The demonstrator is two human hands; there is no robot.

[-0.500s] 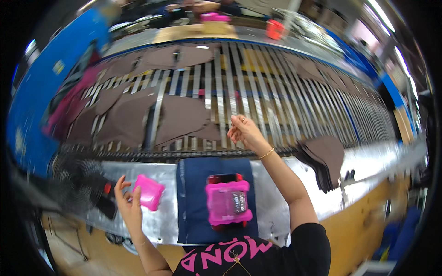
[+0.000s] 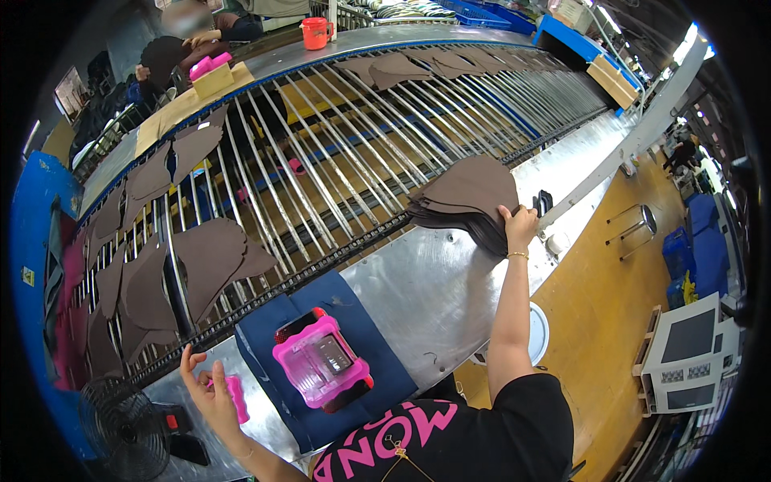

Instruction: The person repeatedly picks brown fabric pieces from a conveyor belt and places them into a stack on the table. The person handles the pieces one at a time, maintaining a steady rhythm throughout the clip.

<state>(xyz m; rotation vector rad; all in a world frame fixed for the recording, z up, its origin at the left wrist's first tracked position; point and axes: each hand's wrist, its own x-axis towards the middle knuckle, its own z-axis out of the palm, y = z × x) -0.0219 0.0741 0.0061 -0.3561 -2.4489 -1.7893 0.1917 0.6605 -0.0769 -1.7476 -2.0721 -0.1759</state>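
At the stack of dark brown, rounded fabric pieces (image 2: 474,193), my right hand (image 2: 520,229) pinches the right edge, thumb against the pieces; the fingertips are partly hidden. The stack rests on the metal ledge, its far side reaching over the rail. My left hand (image 2: 215,402) hovers over the ledge at the left, fingers apart and holding nothing. Just beyond its palm lies a pink wavy-edged object (image 2: 238,399), partly covered by the hand. A pink wavy-edged case (image 2: 309,365) with a small display sits on a folded dark blue cloth (image 2: 377,345) between my hands.
Brown pieces (image 2: 205,261) lie spread over a conveyor of metal bars (image 2: 321,153). A black fan (image 2: 120,426) stands at the lower left. A grey slanted bar (image 2: 618,149) rises beside the stack. Across the conveyor, a person (image 2: 213,36) handles a dark piece near a red mug (image 2: 316,34).
My view has swung to the right. My right hand has gone from above the conveyor's near edge to the brown stack and taken its edge. My left hand stays open near the pink object.
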